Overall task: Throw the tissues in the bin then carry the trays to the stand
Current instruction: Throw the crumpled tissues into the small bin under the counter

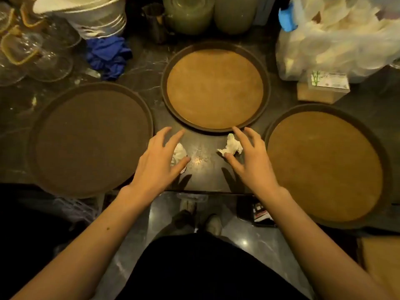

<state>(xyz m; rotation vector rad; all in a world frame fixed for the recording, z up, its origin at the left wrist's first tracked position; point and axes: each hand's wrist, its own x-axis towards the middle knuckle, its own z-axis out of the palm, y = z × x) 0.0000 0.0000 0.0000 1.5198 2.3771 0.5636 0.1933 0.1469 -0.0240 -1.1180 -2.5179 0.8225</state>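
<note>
I am at the first step, gathering the two crumpled tissues off the dark table [201, 169] before anything else moves. To do it well I want each wad fully closed into a palm in one scoop, thumb sweeping under and fingers curling over, so no loose corner trails out on the way to the bin, which I cannot see from here. My left hand [159, 161] hangs over the left tissue [179, 155] with its grip spread, fingers fanned forward and thumb low beside the paper; the wad sits under the palm and index finger, partly hidden, and I cannot tell whether I am touching it yet. My right hand [252, 159] is likewise spread, not pinching anything: the right tissue [231, 147] lies just inside the gap between thumb tip and index finger, the thumb tip right at its near edge. Both wads rest on the bare strip of table between the three round trays, the dark left tray [91, 139], the middle tray [214, 88] just beyond my fingertips, and the right tray [323, 165] beside my right hand. I judge the trays are best left alone until both tissues are binned.
</note>
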